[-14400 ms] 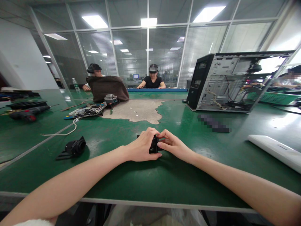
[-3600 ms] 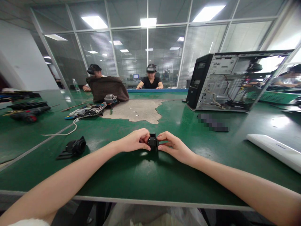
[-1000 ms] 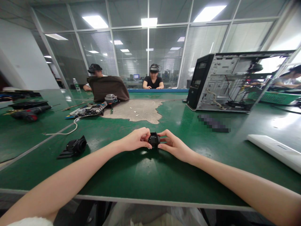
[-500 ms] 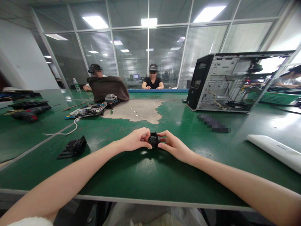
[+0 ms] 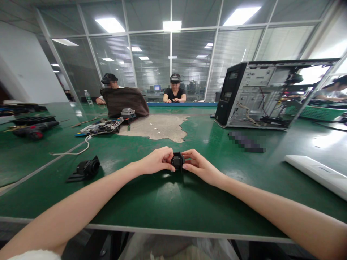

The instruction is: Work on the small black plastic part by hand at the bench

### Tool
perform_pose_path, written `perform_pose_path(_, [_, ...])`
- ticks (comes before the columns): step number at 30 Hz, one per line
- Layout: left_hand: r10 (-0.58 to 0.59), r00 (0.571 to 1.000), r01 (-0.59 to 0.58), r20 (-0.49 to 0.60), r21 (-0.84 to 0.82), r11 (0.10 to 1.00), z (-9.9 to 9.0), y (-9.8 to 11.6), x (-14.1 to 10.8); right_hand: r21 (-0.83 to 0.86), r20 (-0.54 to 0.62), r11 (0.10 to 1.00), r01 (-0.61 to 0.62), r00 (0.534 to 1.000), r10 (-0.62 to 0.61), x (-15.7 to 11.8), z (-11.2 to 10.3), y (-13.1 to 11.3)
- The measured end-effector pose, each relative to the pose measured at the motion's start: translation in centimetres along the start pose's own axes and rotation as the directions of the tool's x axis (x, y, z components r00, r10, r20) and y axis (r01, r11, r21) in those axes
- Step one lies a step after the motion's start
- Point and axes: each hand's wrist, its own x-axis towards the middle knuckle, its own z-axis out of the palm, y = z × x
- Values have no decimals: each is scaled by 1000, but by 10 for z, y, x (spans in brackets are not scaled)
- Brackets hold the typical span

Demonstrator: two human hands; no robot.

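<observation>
Just above the green tabletop, both hands meet at a small black cylindrical part (image 5: 177, 162) with a flat flange; its exact kind is not clear. My left hand (image 5: 158, 160) grips its left end between thumb and curled fingers. On the other end, my right hand (image 5: 199, 165) closes its thumb and fingertips around the right side of the same part. The fingers hide both ends. To the left, beyond my left forearm, a similar black part (image 5: 87, 168) with a round opening and a flat base lies on the table.
A circuit board (image 5: 101, 126) with a white cable lies back left, near a power drill (image 5: 36, 130). An opened computer case (image 5: 252, 95) stands back right. A white flat panel (image 5: 320, 175) lies at right. Two people sit across the table, one behind a brown cloth-covered object (image 5: 123, 101).
My right hand's fingers have shifted very slightly on the black part. My left hand keeps its grip. The person opposite has brought their hands closer together.
</observation>
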Motion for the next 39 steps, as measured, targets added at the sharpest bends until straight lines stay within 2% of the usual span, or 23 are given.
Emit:
perform_pose_path(7, [1,1000,-1,4,-14,1000,1,-1,0,101,68,995,-11,998,4,-3,0,-1])
perform_pose_path(16, [-24,1000,24,3,-44,999,0,0,1,17,7,998,53,999,-53,-1,1,1])
perform_pose_path(24, [5,1000,-5,-5,-6,1000,0,-1,1,42,51,999,0,999,-2,-4,1,-3])
perform_pose_path(33, [7,1000,-7,1,2,1000,0,0,1,-36,-52,999,9,999,-11,0,1,-1])
perform_pose_path(36, [2,1000,-2,-3,0,1000,0,0,1,-37,-22,999,-14,1000,14,0,1,0])
perform_pose_path(39, [2,1000,-2,-3,-9,1000,0,0,0,17,38,1000,18,999,-18,-2,0,0])
